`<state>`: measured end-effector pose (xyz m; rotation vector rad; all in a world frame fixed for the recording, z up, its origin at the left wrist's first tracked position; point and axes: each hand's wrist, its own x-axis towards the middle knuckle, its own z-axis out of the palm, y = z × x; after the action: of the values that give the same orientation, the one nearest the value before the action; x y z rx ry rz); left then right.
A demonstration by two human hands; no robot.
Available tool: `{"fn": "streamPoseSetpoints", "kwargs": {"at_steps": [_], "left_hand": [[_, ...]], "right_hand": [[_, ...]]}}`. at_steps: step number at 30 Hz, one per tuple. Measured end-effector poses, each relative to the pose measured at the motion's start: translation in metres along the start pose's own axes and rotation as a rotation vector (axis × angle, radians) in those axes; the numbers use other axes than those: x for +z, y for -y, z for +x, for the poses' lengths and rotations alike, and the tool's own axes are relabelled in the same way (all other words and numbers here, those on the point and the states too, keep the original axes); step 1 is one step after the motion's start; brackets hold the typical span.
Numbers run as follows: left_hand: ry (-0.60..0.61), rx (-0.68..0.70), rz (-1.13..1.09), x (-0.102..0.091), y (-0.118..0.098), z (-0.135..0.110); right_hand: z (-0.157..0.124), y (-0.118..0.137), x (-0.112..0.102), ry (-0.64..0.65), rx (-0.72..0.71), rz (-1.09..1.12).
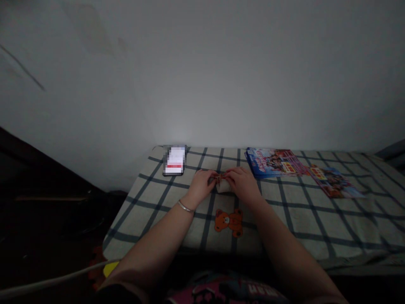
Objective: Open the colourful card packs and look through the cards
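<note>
Near the middle of the frame, we see the left hand (201,185) and the right hand (245,185) brought close together, each with its fingertips pinched on a small pale piece (224,186) between them. The left hand grips its left end, the right hand its upper right side. The piece looks folded or curved, but it is too small and dim for us to tell what it is. We see a silvery bracelet (185,206) around the left wrist.

Just below the hands, a flat orange bear figure (236,220) lies on the checked cloth (193,230) covering the table; we cannot tell whether it is printed there or separate. Left of the hands and farther back, near the table's far edge, lies a phone (174,162) with its screen lit and blurred into blocks. Right of centre, we find a stack of colourful leaflets (274,162), and beside it, farther right, another leaflet (337,181).

A pale wall (221,63) fills the upper part of the frame. At lower left, we see a light cord (57,278) and something yellow (110,269) beside the left forearm; at bottom centre, patterned clothing (215,292).
</note>
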<state>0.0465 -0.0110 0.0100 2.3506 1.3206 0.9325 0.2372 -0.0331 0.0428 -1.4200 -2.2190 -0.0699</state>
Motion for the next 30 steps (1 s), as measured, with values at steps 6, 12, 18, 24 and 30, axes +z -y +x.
{"fn": "streamPoseSetpoints", "kwargs": {"at_steps": [6, 12, 18, 24, 30], "left_hand": [[0.011, 0.004, -0.010, 0.001, 0.000, -0.002], [0.020, -0.011, -0.066, -0.001, -0.002, -0.002], [0.057, -0.015, -0.112, -0.004, -0.007, -0.002], [0.062, 0.013, -0.101, -0.004, -0.008, -0.003], [0.081, -0.006, -0.121, -0.003, -0.011, -0.003]], "right_hand": [[0.001, 0.001, 0.020, -0.054, 0.020, 0.051], [-0.003, -0.002, 0.025, -0.017, -0.005, 0.134], [-0.005, 0.003, 0.019, -0.033, 0.007, 0.052], [-0.007, 0.006, 0.020, -0.053, 0.010, 0.061], [-0.006, 0.006, 0.021, -0.062, 0.024, 0.045]]}}
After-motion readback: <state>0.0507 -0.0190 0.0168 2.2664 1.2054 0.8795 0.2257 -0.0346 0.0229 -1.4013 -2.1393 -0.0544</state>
